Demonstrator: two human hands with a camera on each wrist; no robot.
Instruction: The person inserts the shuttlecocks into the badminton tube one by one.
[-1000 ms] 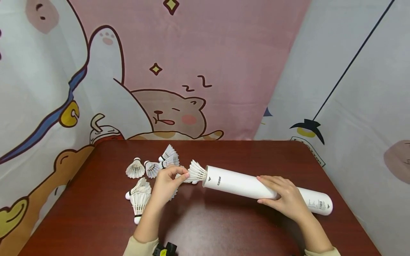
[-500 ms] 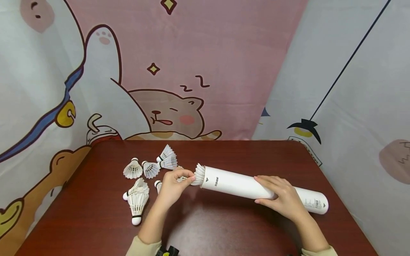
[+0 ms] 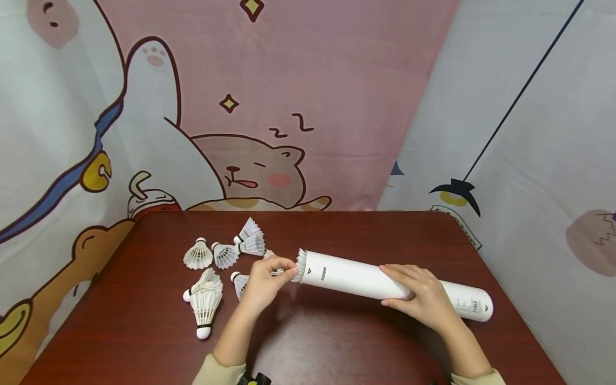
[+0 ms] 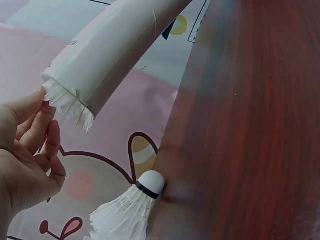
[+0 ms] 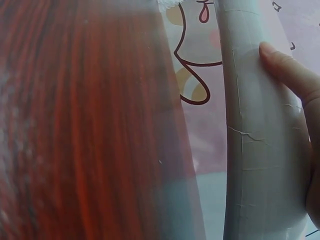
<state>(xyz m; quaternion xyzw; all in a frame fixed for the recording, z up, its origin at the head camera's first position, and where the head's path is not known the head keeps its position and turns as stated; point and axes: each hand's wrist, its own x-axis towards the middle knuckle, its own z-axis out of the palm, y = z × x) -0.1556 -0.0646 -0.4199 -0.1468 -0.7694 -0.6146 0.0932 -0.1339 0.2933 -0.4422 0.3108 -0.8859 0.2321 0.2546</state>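
A long white shuttlecock tube (image 3: 356,276) lies slanted above the table, its mouth toward the left. My right hand (image 3: 423,297) grips the tube around its middle; in the right wrist view the thumb (image 5: 282,65) lies along the tube's wall. A feather shuttlecock (image 3: 300,266) sits mostly inside the mouth, with only its feather rim sticking out. My left hand (image 3: 267,278) pinches that rim between thumb and forefinger. In the left wrist view the feather ends (image 4: 70,105) show at the tube's opening, and the shuttlecock's cork is hidden inside.
Several loose shuttlecocks lie left of the tube: one (image 3: 198,254) at the far left, one (image 3: 225,255) beside it, and a nested pair (image 3: 207,305) nearer the front. Another shuttlecock (image 3: 239,283) is partly behind my left hand. The brown table (image 3: 337,342) ends at a patterned curtain (image 3: 346,107).
The shuttlecock at the tube's mouth has slid right, deeper into the tube, with my left hand following it. My right hand keeps its grip on the tube.
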